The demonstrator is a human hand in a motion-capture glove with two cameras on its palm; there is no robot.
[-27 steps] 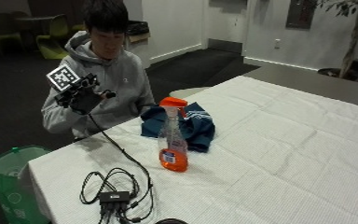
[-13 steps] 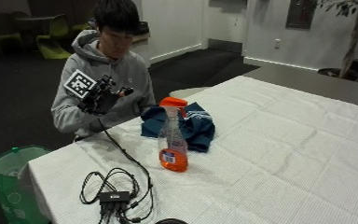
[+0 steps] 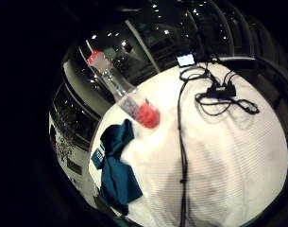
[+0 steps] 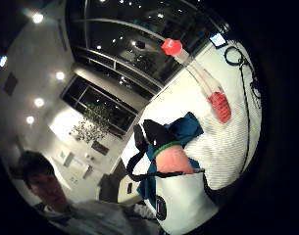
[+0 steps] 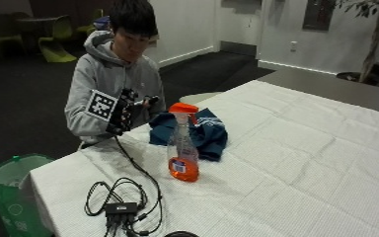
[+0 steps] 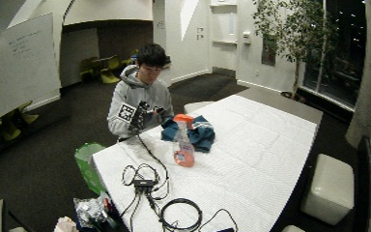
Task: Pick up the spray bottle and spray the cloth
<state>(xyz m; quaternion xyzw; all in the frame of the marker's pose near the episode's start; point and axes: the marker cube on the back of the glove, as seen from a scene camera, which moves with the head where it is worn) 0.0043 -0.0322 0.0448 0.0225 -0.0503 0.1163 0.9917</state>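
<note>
Compared with a moment ago, the gloved right hand point(image 5: 129, 112) has come lower and closer to the table point(image 5: 294, 148) edge, while the spray bottle point(image 5: 183, 148) and blue cloth point(image 5: 199, 133) have not moved. The hand holds nothing; whether its fingers are spread or curled, I cannot tell. The bottle stands upright just beside the cloth. I think a quick reach could knock over this tall narrow bottle.
</note>
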